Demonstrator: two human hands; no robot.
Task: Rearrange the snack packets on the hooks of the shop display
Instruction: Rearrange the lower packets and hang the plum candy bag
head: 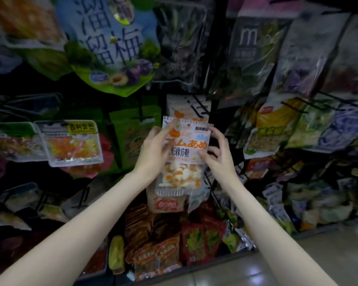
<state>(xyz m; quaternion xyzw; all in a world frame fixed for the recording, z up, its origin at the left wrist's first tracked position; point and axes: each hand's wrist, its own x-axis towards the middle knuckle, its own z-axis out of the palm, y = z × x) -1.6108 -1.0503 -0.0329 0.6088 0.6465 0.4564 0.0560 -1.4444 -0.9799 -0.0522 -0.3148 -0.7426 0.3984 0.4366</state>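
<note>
A white gummy candy packet (184,159) with orange print and orange-white sweets sits at the middle of the display. My left hand (155,145) holds its left edge, fingers reaching to its top corner. My right hand (217,153) pinches its right edge, thumb on the front. Behind and above it hangs a matching packet (186,106) on a black wire hook (198,108). Whether the held packet's hole is on the hook cannot be told.
A big blue-green plum bag (112,48) hangs upper left. Clear packets with orange sweets (74,145) hang at left, a green bag (132,139) beside them. Dark and yellow bags (277,129) crowd the right. Red-orange packets (174,244) fill a bin below. Tiled floor (298,265) lies lower right.
</note>
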